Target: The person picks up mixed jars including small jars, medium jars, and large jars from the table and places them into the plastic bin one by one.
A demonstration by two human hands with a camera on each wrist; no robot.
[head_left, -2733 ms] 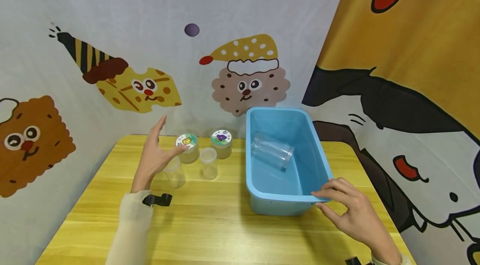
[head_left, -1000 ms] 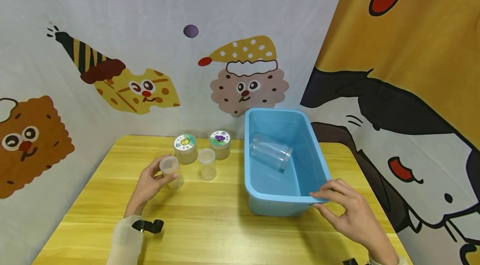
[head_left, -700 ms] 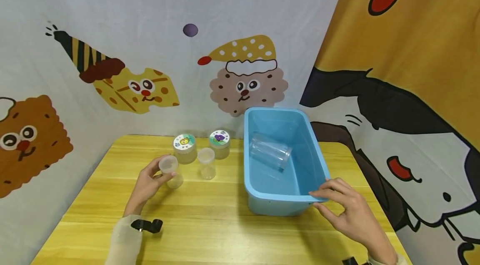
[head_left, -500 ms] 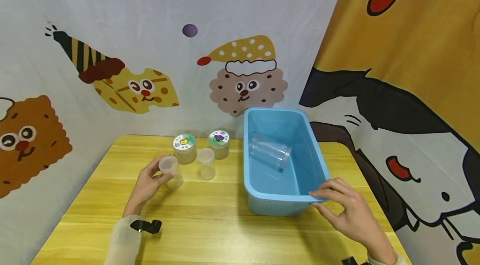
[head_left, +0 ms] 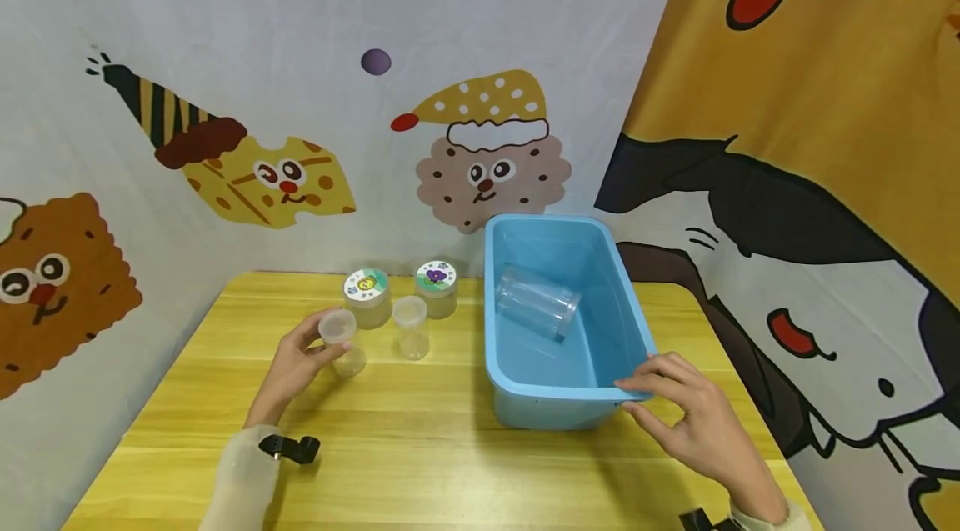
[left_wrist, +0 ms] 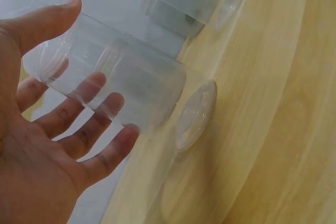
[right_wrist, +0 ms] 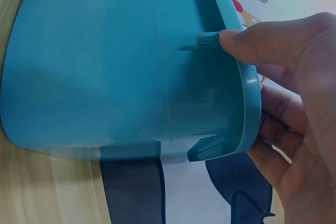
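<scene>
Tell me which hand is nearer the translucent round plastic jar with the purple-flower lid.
Left. The left hand is left of the jar, toward the camera; the right hand is farther off, at the near right corner of the blue rectangular plastic bin.

Plain cream-coloured fabric sleeve [head_left: 238, 477] on the left, black wrist strap [head_left: 272, 446] with a chunky black block [head_left: 307, 450]. Right's basically matching: cream fabric cuff [head_left: 772, 519], blocky black gadget [head_left: 697, 520].

The tub [head_left: 551, 412] is blue, the table [head_left: 420, 464] yellow (wood-grained).
</scene>
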